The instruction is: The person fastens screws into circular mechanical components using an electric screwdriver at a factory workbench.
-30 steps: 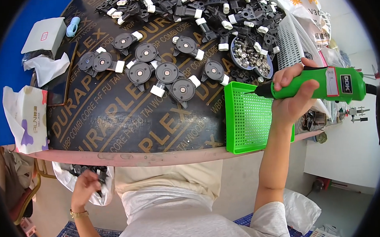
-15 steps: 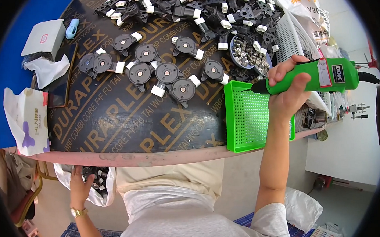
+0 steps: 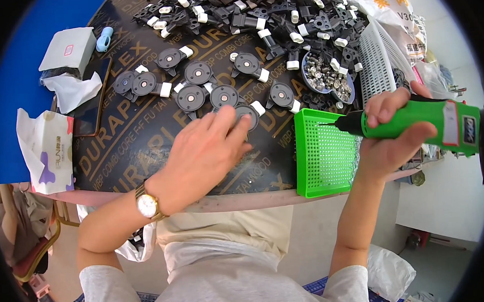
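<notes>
My left hand (image 3: 207,147) reaches over the table with its fingers stretched out. Its fingertips are at the nearest black round disc part (image 3: 253,116), partly covering it; whether they grip it is hidden. Other black disc parts (image 3: 224,97) with white end caps lie just beyond. My right hand (image 3: 389,128) is wrapped round a green electric screwdriver (image 3: 435,120), whose thin bit points left above a green perforated basket (image 3: 315,185). Small shiny screws lie along the basket's right side.
A pile of black brackets (image 3: 279,11) with white caps fills the far side. Beside it are a bowl of metal pieces (image 3: 328,82) and a white basket (image 3: 376,64). At left are a tissue pack (image 3: 45,154), a phone (image 3: 91,106) and a grey box (image 3: 67,50).
My left hand has come up from the white bag below the table edge to the nearest disc part. The right hand has moved slightly right and down with the screwdriver.
</notes>
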Demonstrator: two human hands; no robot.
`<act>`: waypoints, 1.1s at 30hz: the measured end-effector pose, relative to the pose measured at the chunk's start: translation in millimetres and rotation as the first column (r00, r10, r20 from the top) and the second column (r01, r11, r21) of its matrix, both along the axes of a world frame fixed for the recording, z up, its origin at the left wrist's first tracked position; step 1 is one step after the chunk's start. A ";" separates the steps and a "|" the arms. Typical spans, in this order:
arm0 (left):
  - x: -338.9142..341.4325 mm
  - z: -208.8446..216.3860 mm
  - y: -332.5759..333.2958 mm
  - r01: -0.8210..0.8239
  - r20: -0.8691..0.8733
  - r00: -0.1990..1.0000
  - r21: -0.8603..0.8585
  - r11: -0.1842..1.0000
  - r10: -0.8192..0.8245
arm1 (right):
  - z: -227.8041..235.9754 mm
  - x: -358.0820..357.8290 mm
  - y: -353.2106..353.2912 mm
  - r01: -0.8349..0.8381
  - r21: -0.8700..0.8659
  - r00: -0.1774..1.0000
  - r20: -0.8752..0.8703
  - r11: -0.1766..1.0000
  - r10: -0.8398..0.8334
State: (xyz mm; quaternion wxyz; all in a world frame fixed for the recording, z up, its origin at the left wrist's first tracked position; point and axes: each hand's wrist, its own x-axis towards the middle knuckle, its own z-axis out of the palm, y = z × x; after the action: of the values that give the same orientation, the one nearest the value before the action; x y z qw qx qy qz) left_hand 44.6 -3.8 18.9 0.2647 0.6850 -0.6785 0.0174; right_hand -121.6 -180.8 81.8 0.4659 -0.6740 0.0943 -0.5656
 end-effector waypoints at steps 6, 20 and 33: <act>-3.0 -17.0 -10.3 0.042 0.028 0.999 -0.089 0.995 -0.040 | 0.2 42.4 20.5 -0.334 0.063 0.937 0.128 0.940 0.325; -6.7 -25.8 -7.3 0.060 0.198 0.979 -0.081 0.995 -0.043 | -11.1 65.7 40.9 -0.164 0.067 0.967 -0.188 0.984 0.174; -4.7 -34.4 -10.5 0.126 0.195 0.977 -0.191 0.974 -0.088 | -21.4 80.3 46.9 -0.188 0.036 0.979 -0.067 0.982 0.190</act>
State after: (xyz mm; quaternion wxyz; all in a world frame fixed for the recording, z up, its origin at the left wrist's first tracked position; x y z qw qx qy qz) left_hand 40.0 -14.3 -15.5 0.2693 0.6124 -0.7308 0.1354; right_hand -41.3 -133.9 60.5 0.5238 -0.6924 0.0547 -0.4932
